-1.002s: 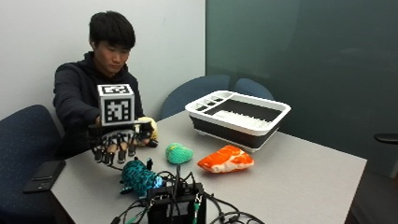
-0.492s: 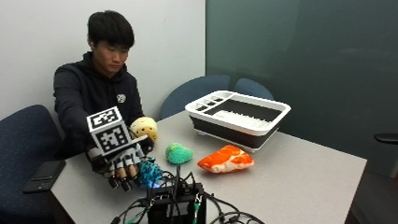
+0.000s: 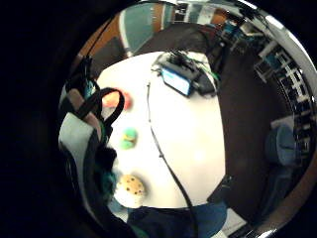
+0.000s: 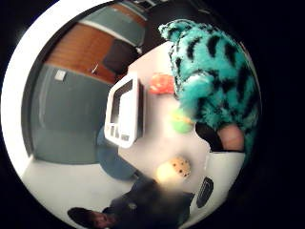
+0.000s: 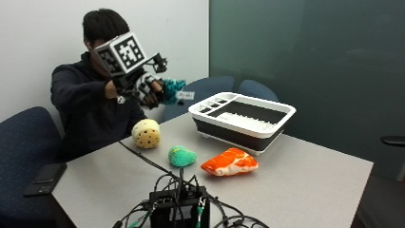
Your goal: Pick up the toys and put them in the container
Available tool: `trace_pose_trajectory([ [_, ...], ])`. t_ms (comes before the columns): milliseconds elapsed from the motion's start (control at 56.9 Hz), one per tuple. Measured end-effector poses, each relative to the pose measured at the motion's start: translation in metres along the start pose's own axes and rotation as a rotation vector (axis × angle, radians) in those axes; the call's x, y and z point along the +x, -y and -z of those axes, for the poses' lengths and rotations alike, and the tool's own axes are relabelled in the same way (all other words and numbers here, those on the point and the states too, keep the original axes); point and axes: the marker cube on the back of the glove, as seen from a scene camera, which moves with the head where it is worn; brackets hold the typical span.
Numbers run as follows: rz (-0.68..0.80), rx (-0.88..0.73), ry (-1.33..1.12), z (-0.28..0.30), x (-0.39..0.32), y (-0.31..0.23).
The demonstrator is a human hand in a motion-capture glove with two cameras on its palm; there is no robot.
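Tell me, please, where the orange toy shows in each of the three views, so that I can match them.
Outside view: the orange toy lies on the table in front of the container.
Thumb side palm view: the orange toy lies between the container and the teal toy.
Little finger side palm view: the orange toy lies partly behind a strap.
Shared landmark: the green toy beside it.

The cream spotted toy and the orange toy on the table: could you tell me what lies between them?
The small green toy lies between the cream spotted toy and the orange toy, in the outside view.
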Motion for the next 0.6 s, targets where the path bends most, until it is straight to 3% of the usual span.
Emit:
trace_pose_trajectory([
  [299,0.394,0.236,0.148,-0.004,-0.179,0.017],
  [492,0.377,-0.135,-0.036,-0.069,-0.235,0.041],
  [598,0.334,-0.234,-0.064,-0.066,-0.206,0.073],
])
